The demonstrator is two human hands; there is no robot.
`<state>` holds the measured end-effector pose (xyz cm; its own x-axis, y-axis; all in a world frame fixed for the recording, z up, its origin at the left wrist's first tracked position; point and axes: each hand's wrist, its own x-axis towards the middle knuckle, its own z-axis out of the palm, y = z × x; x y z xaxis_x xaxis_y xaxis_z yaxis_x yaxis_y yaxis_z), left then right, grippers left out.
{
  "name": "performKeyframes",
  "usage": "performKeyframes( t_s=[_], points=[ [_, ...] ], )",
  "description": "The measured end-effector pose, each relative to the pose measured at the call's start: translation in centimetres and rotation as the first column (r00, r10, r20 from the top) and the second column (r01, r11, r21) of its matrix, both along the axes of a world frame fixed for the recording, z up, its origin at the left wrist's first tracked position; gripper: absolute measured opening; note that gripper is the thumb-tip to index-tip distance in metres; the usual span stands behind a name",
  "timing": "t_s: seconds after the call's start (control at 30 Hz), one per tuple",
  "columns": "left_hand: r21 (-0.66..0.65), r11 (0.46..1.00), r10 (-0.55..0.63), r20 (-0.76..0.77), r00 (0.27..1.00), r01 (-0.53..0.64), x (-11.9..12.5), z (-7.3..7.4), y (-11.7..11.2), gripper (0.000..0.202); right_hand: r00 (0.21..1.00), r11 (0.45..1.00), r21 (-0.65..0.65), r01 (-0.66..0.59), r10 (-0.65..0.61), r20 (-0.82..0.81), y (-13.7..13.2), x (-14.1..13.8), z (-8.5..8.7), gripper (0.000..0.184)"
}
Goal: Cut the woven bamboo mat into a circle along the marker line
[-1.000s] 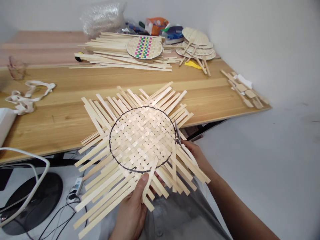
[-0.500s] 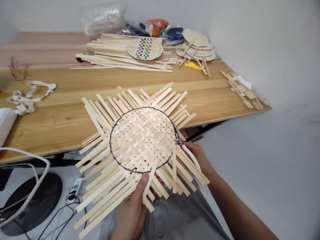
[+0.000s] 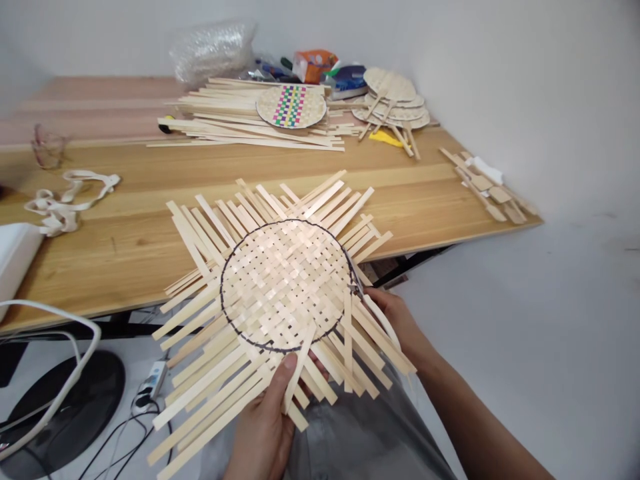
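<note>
A woven bamboo fan panel is held up in front of me, its round weave outlined by a dark stitched ring. Loose strip ends stick out all around it. My left hand grips the lower edge, thumb on top and fingers beneath the strips. At the right rim, my right hand is closed on scissors with white handles. Their blades lie along the dark ring, among the strips. Part of the right hand's fingers is hidden behind the strips.
Behind the panel is a wooden table. It bears bamboo strips, a fan with coloured weave, stacked fans, wooden handles, white tape and bubble wrap. Cables and a power strip lie lower left.
The view has tilted slightly, so the table and its things sit a little lower. Both hands keep their grip, and the panel and scissors have barely moved.
</note>
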<state>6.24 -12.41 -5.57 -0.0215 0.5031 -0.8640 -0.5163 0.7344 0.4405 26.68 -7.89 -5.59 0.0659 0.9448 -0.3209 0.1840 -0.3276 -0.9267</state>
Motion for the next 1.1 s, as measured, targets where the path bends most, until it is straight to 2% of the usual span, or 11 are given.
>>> performKeyframes(
  t_s=[0.17,0.27,0.43,0.53,0.63,0.83,1.1],
  points=[
    [-0.012,1.000,0.019,-0.021,1.000,-0.019,-0.4,0.4,0.1,0.031,0.999,0.999,0.008,-0.041,0.041,0.013,0.1,0.2,0.5,0.045],
    [-0.033,0.999,-0.007,-0.058,0.998,0.006,-0.7,0.7,0.0,0.032,0.998,0.997,0.018,-0.069,0.069,-0.005,0.3,0.1,0.3,0.046],
    [-0.034,0.999,0.016,-0.008,1.000,-0.017,-1.0,0.5,-0.2,0.026,0.984,0.978,0.117,-0.170,0.175,-0.034,0.9,0.1,0.5,0.042],
    [-0.017,1.000,-0.022,-0.024,0.999,0.022,-1.2,0.3,-0.3,0.020,0.977,0.970,0.124,-0.211,0.213,-0.011,1.1,0.4,0.5,0.043],
    [0.004,0.998,-0.068,-0.038,0.997,0.068,-1.2,0.2,-0.3,0.016,0.980,0.973,0.118,-0.196,0.200,-0.016,1.2,0.6,0.0,0.042],
    [-0.006,0.999,-0.048,0.005,0.999,0.048,-1.2,0.3,-0.2,0.019,0.997,0.994,0.089,-0.056,0.061,-0.053,1.0,-0.3,-1.2,0.042],
    [-0.002,1.000,-0.010,0.033,0.999,0.010,-1.2,0.4,-0.2,0.019,0.999,0.997,0.069,-0.040,0.041,-0.017,1.1,-0.7,-0.3,0.041]
  ],
)
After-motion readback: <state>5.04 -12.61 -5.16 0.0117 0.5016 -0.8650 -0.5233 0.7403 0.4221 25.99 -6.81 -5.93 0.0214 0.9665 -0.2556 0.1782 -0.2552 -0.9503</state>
